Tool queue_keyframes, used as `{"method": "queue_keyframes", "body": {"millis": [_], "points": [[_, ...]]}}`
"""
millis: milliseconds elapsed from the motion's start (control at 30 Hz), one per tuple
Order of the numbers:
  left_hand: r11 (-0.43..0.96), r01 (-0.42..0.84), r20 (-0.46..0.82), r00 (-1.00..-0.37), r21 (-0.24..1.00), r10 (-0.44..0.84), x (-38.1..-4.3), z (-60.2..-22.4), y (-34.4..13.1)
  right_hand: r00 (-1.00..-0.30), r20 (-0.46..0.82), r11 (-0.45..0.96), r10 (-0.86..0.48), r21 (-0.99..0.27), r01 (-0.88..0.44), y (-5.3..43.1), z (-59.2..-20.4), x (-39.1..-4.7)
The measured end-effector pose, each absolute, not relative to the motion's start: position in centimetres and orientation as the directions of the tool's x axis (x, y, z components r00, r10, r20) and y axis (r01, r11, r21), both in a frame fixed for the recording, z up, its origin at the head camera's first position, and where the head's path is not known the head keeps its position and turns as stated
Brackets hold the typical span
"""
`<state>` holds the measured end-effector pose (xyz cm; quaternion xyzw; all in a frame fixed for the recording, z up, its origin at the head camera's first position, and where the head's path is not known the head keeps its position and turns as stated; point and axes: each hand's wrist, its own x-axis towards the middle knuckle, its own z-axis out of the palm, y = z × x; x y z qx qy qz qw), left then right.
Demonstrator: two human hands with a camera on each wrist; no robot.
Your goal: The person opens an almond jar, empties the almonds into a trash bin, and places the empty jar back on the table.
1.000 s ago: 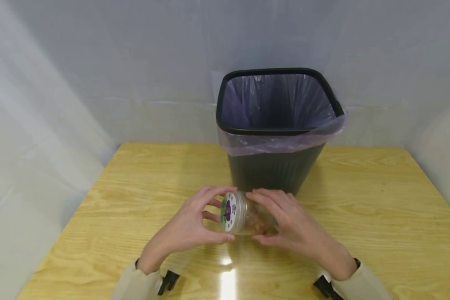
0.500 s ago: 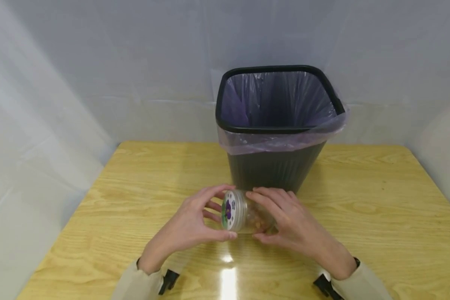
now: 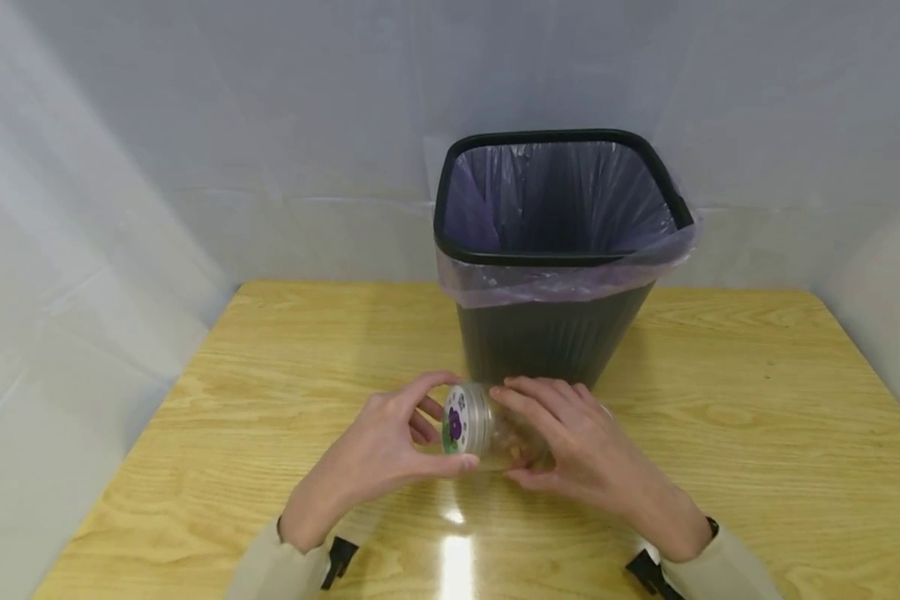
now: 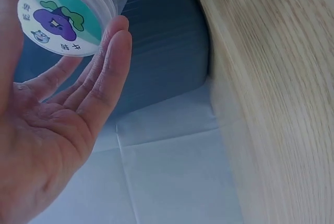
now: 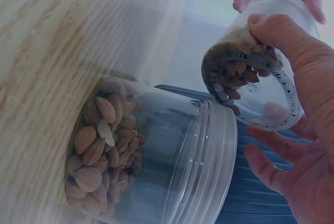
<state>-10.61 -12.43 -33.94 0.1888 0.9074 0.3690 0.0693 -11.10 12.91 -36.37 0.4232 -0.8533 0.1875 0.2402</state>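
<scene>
A small clear jar (image 3: pixel 512 446) with brown nuts inside lies tipped on its side in the air, lid facing left. My right hand (image 3: pixel 581 437) grips its body, thumb below and fingers over the top. Around the clear-rimmed lid (image 3: pixel 456 421), which bears a purple cartoon sticker, my left hand (image 3: pixel 378 442) curves with fingertips and thumb at the edge. In the right wrist view the nuts rest near the jar's base. A larger clear jar (image 5: pixel 156 145), part full of almond-like nuts, stands on the table beside it; in the head view my right hand mostly hides it.
A black bin (image 3: pixel 543 333) lined with a purple bag stands upright just behind the hands. The wooden table (image 3: pixel 270 350) extends on both sides. Pale sheeting (image 3: pixel 270 108) hangs behind and beside the table.
The lid's printed logo has shifted upward, so the lid has turned a little under my left fingers. My left thumb has slid slightly up and right. The right hand has barely moved.
</scene>
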Motion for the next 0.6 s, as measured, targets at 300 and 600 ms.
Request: {"method": "queue_keyframes", "body": {"millis": [300, 600], "points": [[0.735, 0.292, 0.015, -0.933, 0.612, 0.359, -10.67, -34.29, -12.18, -0.524, 0.567, 0.575, -0.636, -0.105, -0.812, 12.87, -36.37, -10.96], [0.748, 0.258, -0.022, -0.94, 0.612, 0.342, -10.83, -34.46, -11.99, -0.527, 0.571, 0.586, -0.629, -0.098, -0.805, 12.92, -36.51, -11.04]]}}
